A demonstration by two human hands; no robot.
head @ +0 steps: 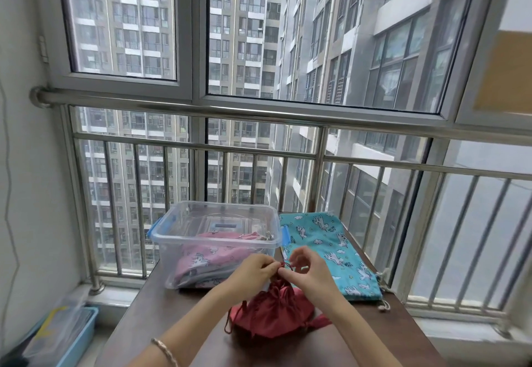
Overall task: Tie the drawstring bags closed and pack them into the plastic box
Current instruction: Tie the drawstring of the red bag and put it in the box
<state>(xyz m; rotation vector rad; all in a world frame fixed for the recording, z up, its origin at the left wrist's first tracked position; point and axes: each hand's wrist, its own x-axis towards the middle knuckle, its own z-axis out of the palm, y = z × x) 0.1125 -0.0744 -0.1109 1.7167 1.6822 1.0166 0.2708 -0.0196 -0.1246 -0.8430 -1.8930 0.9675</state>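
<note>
L hand [254, 273], R hand [309, 274] pinching red bag [273, 317] cord [284, 264], box [216, 241] behind

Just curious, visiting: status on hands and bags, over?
Left hand and right hand pinch cord of red bag, tying. Pink bag in box; teal bag flat beside it. Nothing blocking.

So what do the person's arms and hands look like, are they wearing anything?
Both forearms are bare, with no sleeves in view. The left hand and right hand are ungloved. A thin, pale bracelet circles the left wrist.
</note>
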